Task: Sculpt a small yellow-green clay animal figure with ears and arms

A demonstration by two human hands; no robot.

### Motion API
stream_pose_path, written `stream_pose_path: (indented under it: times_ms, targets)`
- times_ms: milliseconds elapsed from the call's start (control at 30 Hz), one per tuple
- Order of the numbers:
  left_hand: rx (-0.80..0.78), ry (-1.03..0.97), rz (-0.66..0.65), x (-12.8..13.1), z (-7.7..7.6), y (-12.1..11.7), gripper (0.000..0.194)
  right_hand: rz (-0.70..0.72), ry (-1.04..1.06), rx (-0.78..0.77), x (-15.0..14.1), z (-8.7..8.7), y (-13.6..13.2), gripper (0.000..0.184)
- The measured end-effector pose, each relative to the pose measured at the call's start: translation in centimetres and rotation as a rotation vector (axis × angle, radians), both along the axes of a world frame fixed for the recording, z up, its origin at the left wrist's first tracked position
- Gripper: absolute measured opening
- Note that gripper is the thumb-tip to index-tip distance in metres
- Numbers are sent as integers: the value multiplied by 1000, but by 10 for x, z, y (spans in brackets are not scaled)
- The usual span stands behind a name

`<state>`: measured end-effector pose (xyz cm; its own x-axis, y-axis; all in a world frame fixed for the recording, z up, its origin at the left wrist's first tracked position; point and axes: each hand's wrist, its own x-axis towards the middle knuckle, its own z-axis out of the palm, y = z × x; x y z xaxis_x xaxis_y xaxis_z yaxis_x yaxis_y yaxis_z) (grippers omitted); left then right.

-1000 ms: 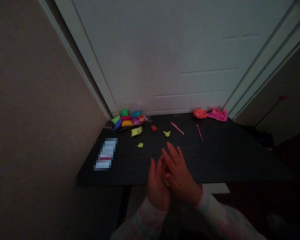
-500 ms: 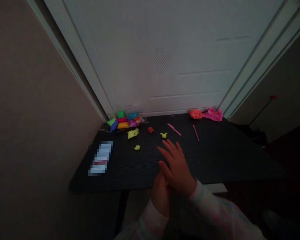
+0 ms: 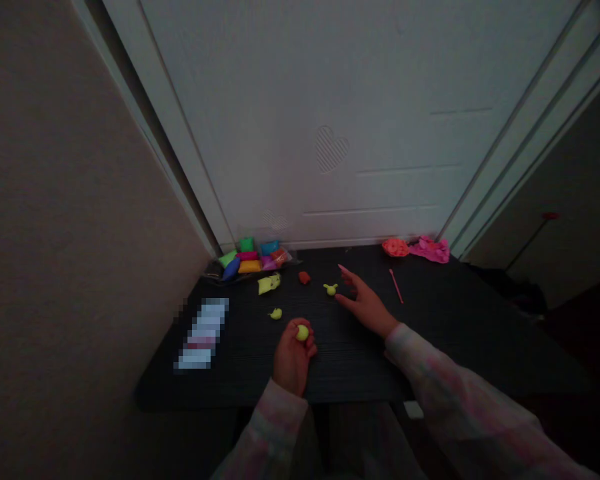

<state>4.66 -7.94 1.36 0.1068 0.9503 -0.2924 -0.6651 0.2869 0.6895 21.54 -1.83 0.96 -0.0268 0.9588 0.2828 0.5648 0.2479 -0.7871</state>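
Observation:
My left hand [image 3: 293,360] is closed around a small yellow clay ball [image 3: 303,333], which shows between the thumb and fingers above the table's front part. My right hand [image 3: 367,305] reaches over the table with thumb and fingers apart. It covers most of a pink modelling knife [image 3: 341,267], whose tip pokes out past the fingers; whether they touch it I cannot tell. Just left of the right thumb lies a yellow clay piece with two ear-like points [image 3: 331,291]. A smaller lump of yellow clay [image 3: 277,314] sits beyond my left hand.
On the dark table [image 3: 240,373] are a red clay lump [image 3: 305,277], an opened yellow packet [image 3: 269,285] and a clear bag of coloured clay packets [image 3: 250,266]. A thin pink stick [image 3: 397,287], orange [image 3: 395,247] and pink [image 3: 431,249] items lie right. A blurred-out sheet [image 3: 203,335] lies left.
My hands were pressed together near the front edge. They have parted: the left moved left with the yellow ball now showing, the right reached forward to the pink knife.

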Motion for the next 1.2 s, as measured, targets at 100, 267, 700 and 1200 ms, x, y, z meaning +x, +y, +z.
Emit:
stream_pose_path:
  times_ms: [100,267,700,1200]
  targets:
    - [-46,-5,-4,0,-2,-2,11,29,-24,6,-2,-10,14,67]
    - [-102,-4,-10,-1,-1,-4,18,5,-108,8,-5,-17,22,67]
    - [-176,-126,7,-1,6,-2,19,127,453,-130,-14,-7,12,55]
    - [-124,-227,23,10,3,-1,13,425,704,-286,-34,15,-17,55]
